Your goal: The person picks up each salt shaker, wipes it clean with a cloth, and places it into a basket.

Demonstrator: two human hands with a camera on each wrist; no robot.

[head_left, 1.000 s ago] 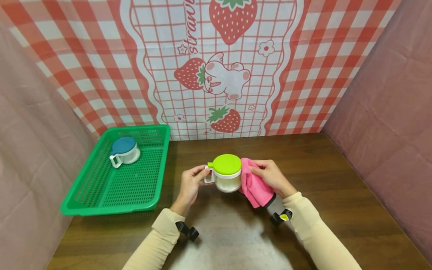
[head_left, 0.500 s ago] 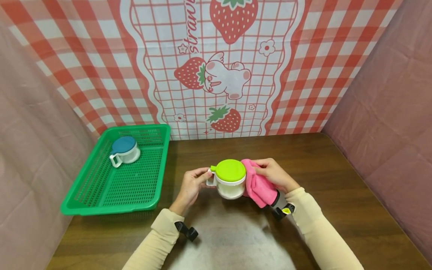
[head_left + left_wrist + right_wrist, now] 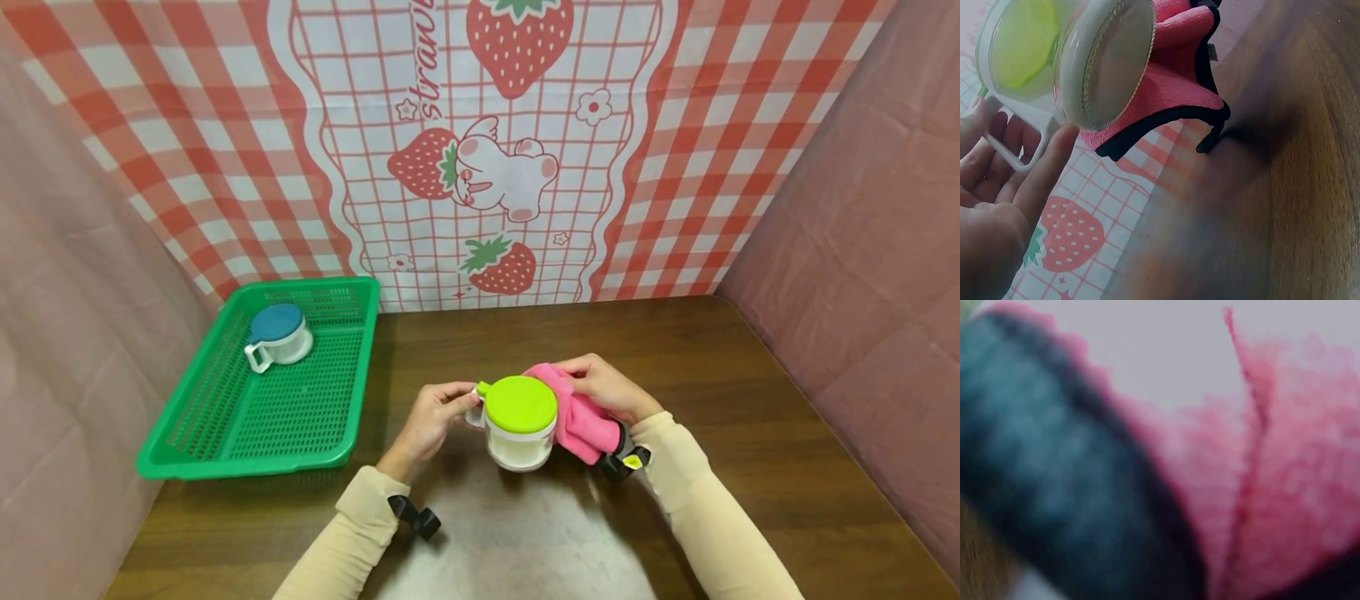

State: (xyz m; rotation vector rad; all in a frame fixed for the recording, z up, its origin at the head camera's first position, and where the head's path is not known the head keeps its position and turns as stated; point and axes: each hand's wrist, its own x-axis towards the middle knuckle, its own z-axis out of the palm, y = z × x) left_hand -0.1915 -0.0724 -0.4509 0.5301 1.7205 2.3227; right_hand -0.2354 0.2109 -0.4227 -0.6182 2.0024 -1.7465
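Observation:
Just over the table, my left hand (image 3: pixel 427 423) holds a seasoning jar (image 3: pixel 521 408) by its white handle. The jar has a bright green lid and a see-through body. In the left wrist view my fingers and thumb are at the handle (image 3: pixel 1019 150), and the round base (image 3: pixel 1119 69) faces the camera. My right hand (image 3: pixel 611 388) grips a pink cloth (image 3: pixel 588 429) with dark edging, pressed to the jar's right side. That hand's lower fingers are hidden by the cloth. Blurred cloth (image 3: pixel 1297 469) fills much of the right wrist view.
A green plastic basket (image 3: pixel 355 400) stands on the left of the wooden table (image 3: pixel 720 400). Inside it, near the back left, sits a similar jar with a blue lid (image 3: pixel 277 322). A strawberry-print curtain (image 3: pixel 495 167) hangs behind the table, with pink drapes at both sides.
The green-lidded jar has moved right and closer to me in my left hand. The cloth has shifted along its right side toward the back. The basket and blue-lidded jar have not moved.

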